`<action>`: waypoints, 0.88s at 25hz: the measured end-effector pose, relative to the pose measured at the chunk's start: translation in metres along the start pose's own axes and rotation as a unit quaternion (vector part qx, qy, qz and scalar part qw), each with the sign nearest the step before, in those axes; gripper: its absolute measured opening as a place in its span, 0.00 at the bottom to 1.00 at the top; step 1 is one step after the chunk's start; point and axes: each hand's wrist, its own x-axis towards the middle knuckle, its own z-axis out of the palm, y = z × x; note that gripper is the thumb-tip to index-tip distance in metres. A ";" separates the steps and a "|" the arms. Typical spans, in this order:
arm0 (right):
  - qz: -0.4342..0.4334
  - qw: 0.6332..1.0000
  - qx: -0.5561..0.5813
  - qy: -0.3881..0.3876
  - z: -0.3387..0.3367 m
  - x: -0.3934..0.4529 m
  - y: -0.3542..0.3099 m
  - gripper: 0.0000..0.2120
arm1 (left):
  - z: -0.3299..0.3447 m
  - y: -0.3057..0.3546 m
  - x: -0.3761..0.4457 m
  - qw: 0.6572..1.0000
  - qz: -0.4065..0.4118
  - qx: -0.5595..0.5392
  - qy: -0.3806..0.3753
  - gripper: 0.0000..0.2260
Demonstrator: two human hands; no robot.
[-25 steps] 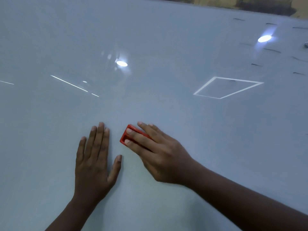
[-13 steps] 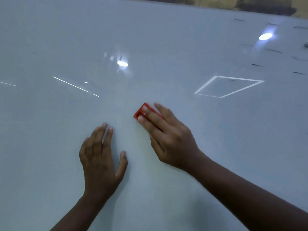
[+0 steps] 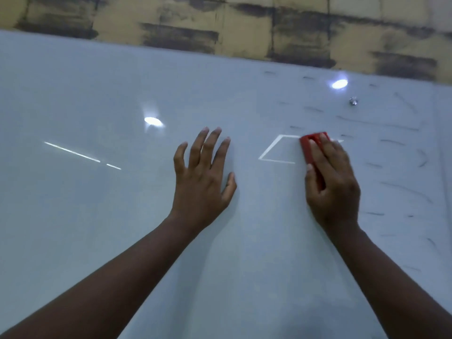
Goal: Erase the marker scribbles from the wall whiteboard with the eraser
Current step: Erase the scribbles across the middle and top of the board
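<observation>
A large white wall whiteboard (image 3: 97,216) fills most of the head view. Dark marker scribbles (image 3: 391,143) are scattered over its upper right part. My right hand (image 3: 332,184) grips a red eraser (image 3: 308,148) and holds it flat against the board at the left fringe of the scribbles; my fingers cover most of it. My left hand (image 3: 203,177) lies flat on the board with fingers spread, left of the eraser and apart from it.
Above the board runs a yellow wall with dark stains (image 3: 244,25). A small metal stud (image 3: 353,102) sits on the board near its top right. Bright lamp reflections and a white reflected rectangle (image 3: 271,152) show on the glossy surface.
My right hand has carried the eraser up and to the right, to the scribbled area. My left hand has moved up the board. The view has tilted upward, showing the wall above.
</observation>
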 end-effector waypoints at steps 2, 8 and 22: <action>0.055 0.998 -0.019 0.022 -0.009 -0.003 0.027 0.23 | 0.005 0.014 0.024 1.000 0.009 0.005 0.001 0.31; 0.193 0.978 -0.034 0.069 -0.021 0.002 0.068 0.24 | 0.023 0.020 0.052 1.000 -0.009 -0.004 -0.003 0.34; -0.079 0.995 0.011 -0.055 0.051 0.065 -0.058 0.25 | 0.033 0.019 0.052 1.000 0.000 0.000 -0.013 0.33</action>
